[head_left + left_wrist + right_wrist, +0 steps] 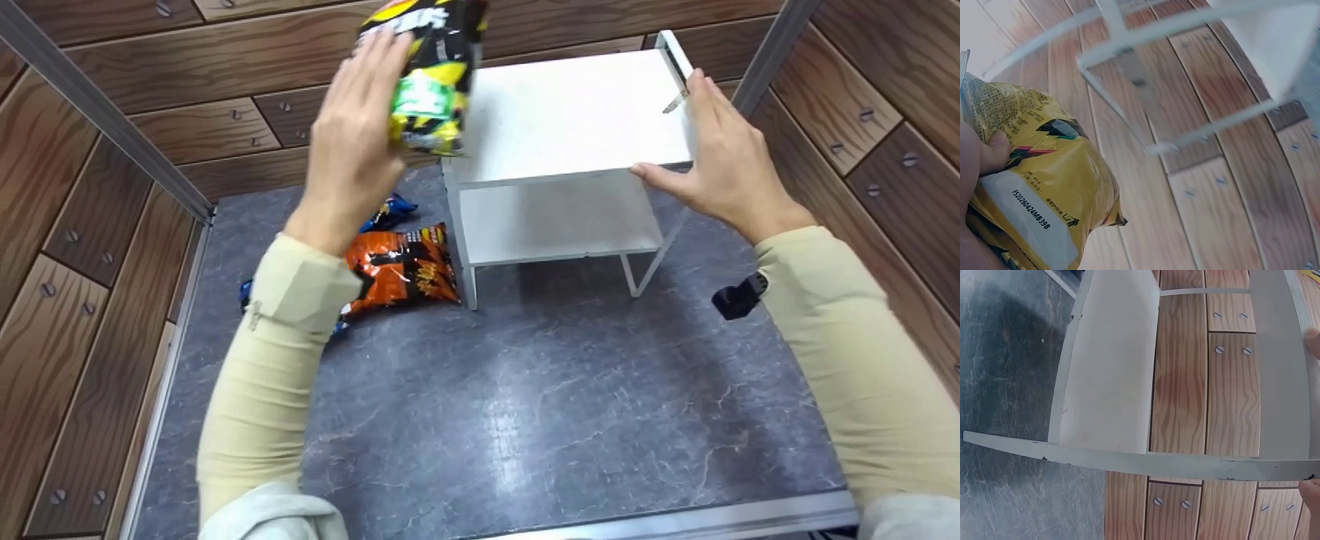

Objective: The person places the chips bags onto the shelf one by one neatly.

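Observation:
My left hand (pixel 356 127) grips a black and yellow snack bag (pixel 435 82) with a green patch, held in the air over the left end of a white two-tier shelf (pixel 570 120). In the left wrist view the thumb presses on the yellow back of the bag (pixel 1067 174), beside a white label with a printed code. At the shelf's right end is my right hand (pixel 724 150), its thumb at the front edge and its straight fingers along the side frame. Only bits of that hand show in the right wrist view, by the shelf frame (pixel 1185 466).
An orange snack bag (pixel 397 266) lies on the grey floor (pixel 510 390) left of the shelf, with a blue bag (pixel 390 212) behind it. More blue packaging peeks out under my left forearm. Wood-patterned walls (pixel 97 247) enclose the space on three sides.

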`<state>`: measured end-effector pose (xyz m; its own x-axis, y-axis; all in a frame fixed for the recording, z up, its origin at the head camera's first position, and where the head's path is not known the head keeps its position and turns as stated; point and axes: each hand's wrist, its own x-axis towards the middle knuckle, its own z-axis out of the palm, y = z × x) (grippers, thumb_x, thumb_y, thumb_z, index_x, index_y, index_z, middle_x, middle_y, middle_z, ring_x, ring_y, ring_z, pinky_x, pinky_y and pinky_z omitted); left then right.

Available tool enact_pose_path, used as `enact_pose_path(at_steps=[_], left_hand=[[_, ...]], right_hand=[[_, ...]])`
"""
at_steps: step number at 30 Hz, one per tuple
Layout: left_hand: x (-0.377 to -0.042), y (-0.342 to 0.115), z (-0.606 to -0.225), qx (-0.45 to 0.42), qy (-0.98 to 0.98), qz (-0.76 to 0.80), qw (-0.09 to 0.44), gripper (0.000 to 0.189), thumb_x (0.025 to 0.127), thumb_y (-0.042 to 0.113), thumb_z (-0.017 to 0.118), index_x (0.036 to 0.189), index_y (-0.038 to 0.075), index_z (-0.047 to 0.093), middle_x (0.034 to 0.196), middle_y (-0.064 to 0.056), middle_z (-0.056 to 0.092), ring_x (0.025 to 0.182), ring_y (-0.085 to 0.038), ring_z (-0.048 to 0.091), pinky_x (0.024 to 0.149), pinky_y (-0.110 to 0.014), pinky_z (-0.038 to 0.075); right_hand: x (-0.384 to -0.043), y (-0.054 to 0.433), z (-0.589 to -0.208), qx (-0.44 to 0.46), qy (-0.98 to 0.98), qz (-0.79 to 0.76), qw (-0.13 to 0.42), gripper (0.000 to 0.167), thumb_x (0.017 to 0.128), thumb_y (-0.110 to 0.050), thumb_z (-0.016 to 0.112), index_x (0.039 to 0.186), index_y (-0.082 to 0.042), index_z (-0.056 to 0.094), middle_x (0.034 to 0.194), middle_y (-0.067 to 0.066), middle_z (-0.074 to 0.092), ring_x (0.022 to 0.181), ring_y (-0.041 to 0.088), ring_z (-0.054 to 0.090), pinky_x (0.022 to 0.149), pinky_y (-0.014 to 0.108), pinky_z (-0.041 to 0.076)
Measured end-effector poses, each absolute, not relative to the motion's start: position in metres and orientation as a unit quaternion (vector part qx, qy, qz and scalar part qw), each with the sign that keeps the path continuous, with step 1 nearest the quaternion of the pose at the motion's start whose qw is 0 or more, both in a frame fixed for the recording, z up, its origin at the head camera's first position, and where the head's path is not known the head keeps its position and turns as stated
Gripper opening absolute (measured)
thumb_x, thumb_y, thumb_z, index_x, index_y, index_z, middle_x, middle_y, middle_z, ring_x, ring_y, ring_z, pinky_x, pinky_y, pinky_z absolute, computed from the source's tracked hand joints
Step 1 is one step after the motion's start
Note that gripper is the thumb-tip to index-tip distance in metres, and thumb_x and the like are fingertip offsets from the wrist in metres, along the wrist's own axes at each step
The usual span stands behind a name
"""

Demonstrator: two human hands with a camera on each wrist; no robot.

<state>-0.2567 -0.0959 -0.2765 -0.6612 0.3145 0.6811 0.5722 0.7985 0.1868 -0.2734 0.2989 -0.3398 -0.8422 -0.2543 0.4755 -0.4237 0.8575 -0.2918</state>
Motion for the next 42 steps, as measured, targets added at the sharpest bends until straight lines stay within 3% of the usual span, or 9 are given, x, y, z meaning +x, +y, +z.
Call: enact_pose_path(at_steps=[7,15,19,28,34,38,42], left_hand=[[-0.260,-0.048,-0.263,-0.259,-0.915,-0.150,0.270,0.077,0.083,-0.012,0.050,0.154,0.010,0.033,0.161,-0.012,0.031,0.151,-0.024,0.027,0.126,-0.034,0.009],[-0.267,0.015,-0.262,-0.280,-0.938,-0.077,0.190,0.085,0.085,-0.001,0.059,0.159,0.016,0.021,0.164,-0.009,0.024,0.153,-0.025,0.021,0.126,-0.042,0.009],[-0.272,0.042,-0.268,-0.286,-0.939,-0.051,0.186,0.082,0.087,0.005,0.058,0.159,0.015,0.021,0.164,-0.009,0.025,0.153,-0.027,0.022,0.126,-0.044,0.013],[-0.276,0.077,-0.287,-0.282,-0.940,-0.031,0.190,0.080,0.091,0.022,0.065,0.159,0.014,0.023,0.163,-0.009,0.028,0.152,-0.028,0.026,0.125,-0.046,0.021],[-0.277,0.098,-0.292,-0.262,-0.952,-0.014,0.155,0.085,0.090,0.030,0.066,0.159,0.014,0.019,0.165,-0.011,0.022,0.153,-0.030,0.021,0.125,-0.049,0.015],[-0.277,0.114,-0.291,-0.243,-0.961,0.008,0.131,0.091,0.085,0.033,0.067,0.159,0.014,0.018,0.166,-0.012,0.019,0.154,-0.032,0.017,0.125,-0.051,0.011],[-0.277,0.123,-0.293,-0.225,-0.964,0.024,0.142,0.093,0.084,0.039,0.070,0.159,0.014,0.021,0.165,-0.013,0.021,0.153,-0.033,0.019,0.125,-0.051,0.011]], right_hand=[[-0.276,0.299,-0.342,0.175,-0.929,0.220,0.239,0.115,0.076,-0.046,0.082,0.158,0.000,0.015,0.160,0.021,0.029,0.144,0.040,0.036,0.109,0.061,0.038],[-0.277,0.296,-0.345,0.163,-0.930,0.227,0.237,0.116,0.076,-0.047,0.082,0.157,0.001,0.014,0.157,0.020,0.037,0.133,0.044,0.046,0.102,0.063,0.042],[-0.276,0.294,-0.344,0.159,-0.930,0.236,0.234,0.116,0.076,-0.044,0.082,0.158,-0.001,0.012,0.158,0.018,0.036,0.128,0.046,0.049,0.102,0.061,0.043],[-0.277,0.286,-0.346,0.160,-0.927,0.249,0.230,0.119,0.074,-0.036,0.085,0.158,0.001,0.010,0.158,0.019,0.036,0.138,0.043,0.043,0.111,0.058,0.037],[-0.275,0.289,-0.342,0.175,-0.920,0.266,0.227,0.121,0.074,-0.038,0.085,0.159,-0.002,0.007,0.156,0.022,0.037,0.139,0.043,0.042,0.113,0.058,0.035],[-0.274,0.295,-0.337,0.198,-0.916,0.284,0.201,0.117,0.075,-0.029,0.084,0.160,-0.007,0.006,0.158,0.021,0.034,0.139,0.044,0.042,0.115,0.059,0.033],[-0.273,0.303,-0.331,0.220,-0.922,0.276,0.156,0.119,0.073,-0.018,0.084,0.160,-0.011,0.003,0.160,0.022,0.030,0.132,0.049,0.046,0.111,0.062,0.035]])
